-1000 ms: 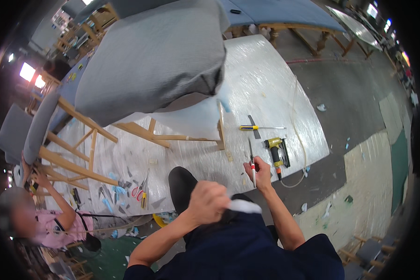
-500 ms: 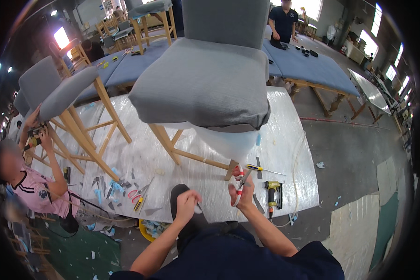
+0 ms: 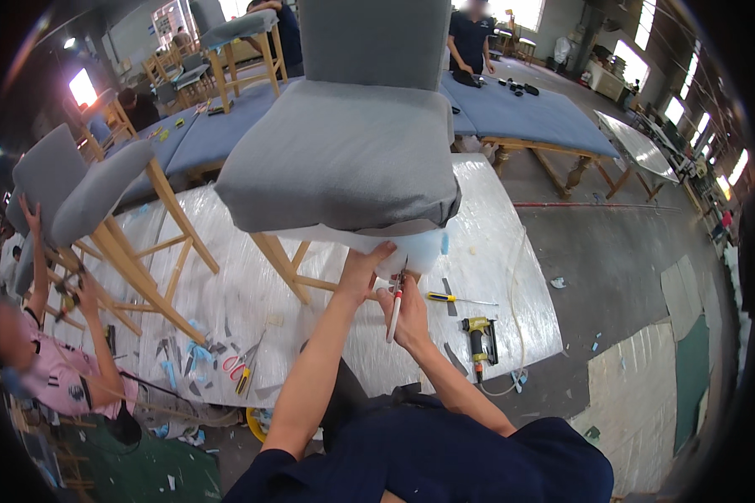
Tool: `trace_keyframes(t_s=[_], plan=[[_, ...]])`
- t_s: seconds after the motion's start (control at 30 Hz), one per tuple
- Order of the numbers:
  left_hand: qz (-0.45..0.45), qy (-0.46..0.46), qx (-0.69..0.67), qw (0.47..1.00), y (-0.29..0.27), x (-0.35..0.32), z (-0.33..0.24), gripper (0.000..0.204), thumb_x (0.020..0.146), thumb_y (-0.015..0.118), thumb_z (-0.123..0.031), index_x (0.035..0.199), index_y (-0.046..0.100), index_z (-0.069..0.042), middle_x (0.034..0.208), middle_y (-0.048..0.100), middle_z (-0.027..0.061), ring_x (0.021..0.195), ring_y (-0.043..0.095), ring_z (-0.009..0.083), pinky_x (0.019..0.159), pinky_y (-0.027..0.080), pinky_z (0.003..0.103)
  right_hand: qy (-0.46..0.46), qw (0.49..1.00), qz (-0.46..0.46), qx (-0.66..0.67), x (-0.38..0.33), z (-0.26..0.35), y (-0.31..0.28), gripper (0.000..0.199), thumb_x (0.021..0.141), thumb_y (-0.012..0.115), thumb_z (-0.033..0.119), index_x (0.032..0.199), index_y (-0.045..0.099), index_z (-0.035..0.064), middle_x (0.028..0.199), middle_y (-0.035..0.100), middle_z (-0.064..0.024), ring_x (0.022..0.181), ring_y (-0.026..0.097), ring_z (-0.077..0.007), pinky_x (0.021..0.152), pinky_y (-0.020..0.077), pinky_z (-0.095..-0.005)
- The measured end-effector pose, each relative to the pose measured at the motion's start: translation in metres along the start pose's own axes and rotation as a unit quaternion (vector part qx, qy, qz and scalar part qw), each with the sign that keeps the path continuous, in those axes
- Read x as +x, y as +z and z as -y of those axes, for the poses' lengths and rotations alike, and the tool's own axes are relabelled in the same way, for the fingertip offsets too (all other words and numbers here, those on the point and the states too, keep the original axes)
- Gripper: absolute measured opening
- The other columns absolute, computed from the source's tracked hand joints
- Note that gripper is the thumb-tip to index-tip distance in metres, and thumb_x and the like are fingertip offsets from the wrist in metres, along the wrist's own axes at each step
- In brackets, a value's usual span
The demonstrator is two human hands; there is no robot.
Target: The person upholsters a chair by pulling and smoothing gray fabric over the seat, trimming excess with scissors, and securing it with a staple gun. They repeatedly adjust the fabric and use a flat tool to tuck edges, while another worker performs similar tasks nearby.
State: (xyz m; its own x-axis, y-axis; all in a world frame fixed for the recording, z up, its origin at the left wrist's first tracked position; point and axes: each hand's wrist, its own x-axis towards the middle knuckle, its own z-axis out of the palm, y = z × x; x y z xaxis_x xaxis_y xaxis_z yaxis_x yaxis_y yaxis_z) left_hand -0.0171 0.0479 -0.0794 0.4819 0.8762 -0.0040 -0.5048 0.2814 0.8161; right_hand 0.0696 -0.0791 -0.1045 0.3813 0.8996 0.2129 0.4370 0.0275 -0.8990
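Note:
A grey upholstered chair point(image 3: 335, 142) with wooden legs stands in front of me. From the front edge of its seat hangs thin white-and-blue lining point(image 3: 426, 248). My left hand point(image 3: 364, 270) reaches under the seat edge and grips this lining, its fingertips partly hidden by the cloth. Close beside it, my right hand point(image 3: 411, 320) is closed round scissors point(image 3: 394, 317) with red-and-white handles. Their blades point up at the lining's lower part; whether they touch it I cannot tell.
On the plastic-covered platform point(image 3: 512, 251) lie a yellow-handled screwdriver point(image 3: 455, 298), a staple gun point(image 3: 480, 344) with a hose, red-handled scissors point(image 3: 233, 366) and scraps. At left, a person in pink point(image 3: 71, 360) works at another grey chair point(image 3: 101, 189). Blue padded tables point(image 3: 528, 113) stand behind.
My left hand has risen from near my knee to the lining under the seat. My right hand has brought the scissors up and left, blades against or near the lining. The view has shifted.

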Motion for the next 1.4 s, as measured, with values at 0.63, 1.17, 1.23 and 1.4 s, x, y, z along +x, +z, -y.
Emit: trace_keyframes(t_s=[0.63,1.17,1.23,1.4], plan=[[-0.053,0.018,0.054,0.997,0.012,-0.026,-0.001,0.064,0.089,0.087,-0.023,0.139,0.055,0.001,0.127,0.066,0.0088,0.116,0.063,0.0205,0.100,0.052,0.034,-0.153,0.978,-0.144,-0.011,0.009,-0.023,0.021,0.044,0.094,0.077,0.026,0.124,0.060,-0.0016,0.090,0.066,-0.0215,0.074,0.066,-0.0401,0.069,0.0521,-0.0450],[0.116,-0.043,-0.184,0.975,0.025,-0.055,0.042,0.062,0.104,0.054,-0.062,0.131,0.058,-0.006,0.107,0.062,0.0042,0.078,0.047,0.0130,0.067,0.039,0.030,-0.031,0.972,0.091,-0.215,-0.022,-0.101,-0.171,0.045,0.085,0.084,0.050,0.101,0.069,0.0098,0.080,0.064,-0.0137,0.073,0.065,-0.0338,0.065,0.0499,-0.0436],[0.050,-0.061,-0.136,0.988,0.061,-0.064,0.023,0.052,0.107,0.054,-0.056,0.122,0.059,-0.007,0.092,0.059,0.0027,0.073,0.048,0.0112,0.061,0.039,0.028,-0.098,0.961,0.113,-0.234,-0.003,-0.064,-0.211,0.046,0.085,0.083,0.050,0.101,0.070,0.0087,0.080,0.063,-0.0127,0.072,0.063,-0.0335,0.065,0.0492,-0.0432],[0.044,-0.080,-0.069,0.993,0.063,-0.041,0.013,0.042,0.105,0.064,-0.048,0.115,0.060,-0.007,0.087,0.061,0.0033,0.068,0.050,0.0094,0.054,0.038,0.026,-0.175,0.895,0.229,-0.339,0.037,0.030,-0.248,0.066,0.086,0.077,0.061,0.116,0.070,0.0029,0.108,0.071,-0.0159,0.100,0.069,-0.0374,0.084,0.0542,-0.0450]])
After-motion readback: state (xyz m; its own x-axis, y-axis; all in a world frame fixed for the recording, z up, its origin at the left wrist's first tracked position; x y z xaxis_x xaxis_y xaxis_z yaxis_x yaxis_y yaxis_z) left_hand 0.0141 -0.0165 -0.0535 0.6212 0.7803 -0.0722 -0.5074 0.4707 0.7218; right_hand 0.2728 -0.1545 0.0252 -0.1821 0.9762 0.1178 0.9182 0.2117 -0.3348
